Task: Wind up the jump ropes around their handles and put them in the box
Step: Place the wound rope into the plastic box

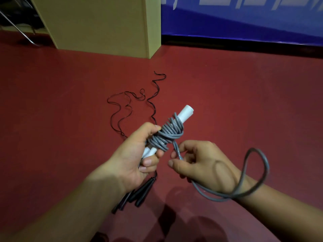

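My left hand (pixel 138 154) grips the white handles (pixel 185 112) of a jump rope, which point up and to the right. Several turns of grey rope (pixel 166 135) are wound around them. My right hand (pixel 201 163) pinches the loose grey rope just below the coil. The free end loops in the air past my right wrist (pixel 258 173). A second jump rope lies on the floor: its thin black cord (pixel 127 103) snakes away from me and its black handles (pixel 139 193) lie below my left hand. No box is in view.
The floor (pixel 244 102) is dark red. A yellow-green cabinet or pillar (pixel 104 23) stands at the back, a blue banner (pixel 244 20) lines the wall to its right, and metal chair legs (pixel 15 25) show at the far left.
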{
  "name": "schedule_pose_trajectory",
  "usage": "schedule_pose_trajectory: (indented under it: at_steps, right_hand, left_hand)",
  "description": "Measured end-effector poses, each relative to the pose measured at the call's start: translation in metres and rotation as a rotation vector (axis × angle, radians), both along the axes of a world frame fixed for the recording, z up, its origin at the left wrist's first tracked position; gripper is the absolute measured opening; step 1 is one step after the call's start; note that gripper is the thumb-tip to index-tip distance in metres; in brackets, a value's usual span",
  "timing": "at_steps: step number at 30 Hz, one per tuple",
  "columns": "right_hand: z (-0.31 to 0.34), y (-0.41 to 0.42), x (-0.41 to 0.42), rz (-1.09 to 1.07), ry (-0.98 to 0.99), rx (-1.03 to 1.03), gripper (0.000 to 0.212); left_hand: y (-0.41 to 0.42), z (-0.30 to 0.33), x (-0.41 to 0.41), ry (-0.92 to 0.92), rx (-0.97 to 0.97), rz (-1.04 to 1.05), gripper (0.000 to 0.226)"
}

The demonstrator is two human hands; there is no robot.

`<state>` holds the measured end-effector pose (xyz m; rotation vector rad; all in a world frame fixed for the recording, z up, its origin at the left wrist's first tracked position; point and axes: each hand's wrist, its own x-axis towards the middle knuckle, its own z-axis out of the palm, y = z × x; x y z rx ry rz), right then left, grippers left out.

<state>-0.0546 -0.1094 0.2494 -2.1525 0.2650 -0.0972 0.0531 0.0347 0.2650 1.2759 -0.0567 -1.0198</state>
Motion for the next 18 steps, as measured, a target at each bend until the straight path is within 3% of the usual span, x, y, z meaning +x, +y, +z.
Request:
schedule_pose_trajectory:
  at_steps: [6, 11, 18]
  right_hand:
    - [-0.002, 0.006, 0.001, 0.012, 0.112, 0.110, 0.011]
    - [-0.002, 0.022, -0.011, 0.132, 0.155, -0.033, 0.013]
    - [0.005, 0.010, -0.019, 0.165, -0.045, -0.289, 0.016]
  left_hand:
    - [-0.005, -0.008, -0.003, -0.138, 0.114, 0.124, 0.022]
    - [-0.007, -0.012, 0.008, -0.366, 0.146, 0.330, 0.021]
    - [-0.004, -0.032, 0.010, -0.735, 0.323, 0.136, 0.031]
